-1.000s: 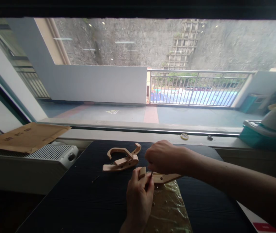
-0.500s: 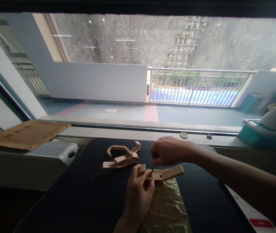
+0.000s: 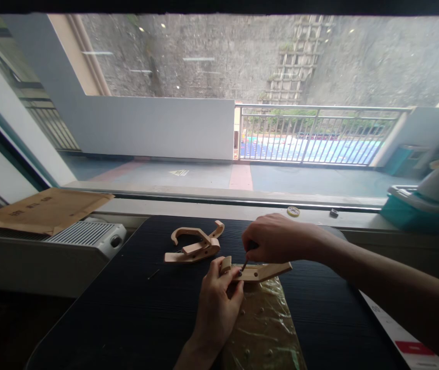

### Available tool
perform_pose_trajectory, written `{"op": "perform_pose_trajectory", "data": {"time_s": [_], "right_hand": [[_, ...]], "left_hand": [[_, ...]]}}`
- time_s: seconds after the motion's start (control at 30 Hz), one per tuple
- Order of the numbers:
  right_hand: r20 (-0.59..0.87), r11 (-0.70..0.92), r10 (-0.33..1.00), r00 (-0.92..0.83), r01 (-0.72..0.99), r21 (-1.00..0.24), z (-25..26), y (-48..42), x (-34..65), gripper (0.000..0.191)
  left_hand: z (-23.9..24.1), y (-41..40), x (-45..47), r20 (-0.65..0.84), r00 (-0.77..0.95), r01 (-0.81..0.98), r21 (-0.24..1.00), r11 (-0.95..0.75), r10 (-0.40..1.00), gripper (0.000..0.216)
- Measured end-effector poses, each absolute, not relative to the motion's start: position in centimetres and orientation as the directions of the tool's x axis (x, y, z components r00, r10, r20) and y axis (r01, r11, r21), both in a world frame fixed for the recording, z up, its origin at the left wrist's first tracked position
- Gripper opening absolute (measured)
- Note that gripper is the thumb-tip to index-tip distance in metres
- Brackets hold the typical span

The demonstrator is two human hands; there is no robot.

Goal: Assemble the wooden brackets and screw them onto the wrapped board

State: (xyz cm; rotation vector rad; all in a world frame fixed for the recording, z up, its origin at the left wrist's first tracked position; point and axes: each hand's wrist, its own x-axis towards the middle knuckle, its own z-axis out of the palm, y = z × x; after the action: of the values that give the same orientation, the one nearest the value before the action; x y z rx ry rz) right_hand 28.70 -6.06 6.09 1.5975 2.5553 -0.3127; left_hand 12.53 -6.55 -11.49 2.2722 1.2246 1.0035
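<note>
Grips the left end of a wooden workpiece (image 3: 270,273) with the left hand (image 3: 220,303), fingers closed about the wood, thumb on the near side. Holds a hand tool (image 3: 244,265) in the right hand (image 3: 268,239), fingers curled around a dark handle mostly hidden by the knuckles. Points the thin shaft down and leftward at a dark spot (image 3: 240,273) in the workpiece, just beside the left fingertips. Cannot tell whether the tip touches it. Displays a second dark hole (image 3: 256,274) farther right, then slopes upward to a squared right end.

Rests at the far end of a brown pad (image 3: 261,324) wrapped in wrinkled clear film, atop a black bench (image 3: 146,324). Farther left on the bench: a wooden assembly (image 3: 200,250) of jointed pieces with curved ends, well apart from the pad. Nearer, to the left: a thin pin-like item (image 3: 153,274), too small to identify.

Beyond the bench, on the windowsill (image 3: 204,209): a yellow-rimmed roll (image 3: 293,211), a small dark object (image 3: 334,213) and, at right, a teal container (image 3: 404,210). At left: a brown envelope (image 3: 46,208) lying on a white radiator (image 3: 50,257).
</note>
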Motion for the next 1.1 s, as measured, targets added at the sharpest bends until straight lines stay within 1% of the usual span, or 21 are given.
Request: {"op": "perform_pose_trajectory", "data": {"time_s": [0.1, 0.23, 0.4, 0.53, 0.7, 1.1], "right_hand": [[-0.207, 0.441, 0.869, -0.448, 0.894, -0.086, 6.0, -6.0, 28.4, 0.019], [-0.165, 0.455, 0.873, -0.458, 0.889, -0.06, 6.5, -6.1, 28.0, 0.021], [-0.213, 0.451, 0.87, -0.445, 0.892, -0.021, 6.6, -6.1, 27.6, 0.018], [-0.209, 0.461, 0.868, -0.451, 0.887, 0.0, 6.5, -6.1, 27.4, 0.018], [-0.224, 0.471, 0.86, -0.459, 0.882, -0.001, 6.5, -6.1, 27.2, 0.019], [-0.224, 0.48, 0.856, -0.467, 0.878, 0.002, 6.5, -5.9, 27.2, 0.017]], "left_hand": [[-11.4, -6.7, 12.5, 0.436, 0.359, 0.577, 0.592, -0.563, 0.825, 0.026], [-11.3, -6.7, 12.5, 0.461, 0.356, 0.579, 0.574, -0.579, 0.813, 0.025], [-11.2, -6.7, 12.6, 0.457, 0.343, 0.584, 0.581, -0.567, 0.821, 0.023], [-11.3, -6.6, 13.0, 0.446, 0.313, 0.599, 0.592, -0.539, 0.839, 0.02], [-11.4, -6.5, 13.4, 0.472, 0.277, 0.618, 0.58, -0.531, 0.837, 0.02], [-11.7, -6.5, 13.6, 0.472, 0.252, 0.597, 0.611, -0.519, 0.845, 0.018]]}}
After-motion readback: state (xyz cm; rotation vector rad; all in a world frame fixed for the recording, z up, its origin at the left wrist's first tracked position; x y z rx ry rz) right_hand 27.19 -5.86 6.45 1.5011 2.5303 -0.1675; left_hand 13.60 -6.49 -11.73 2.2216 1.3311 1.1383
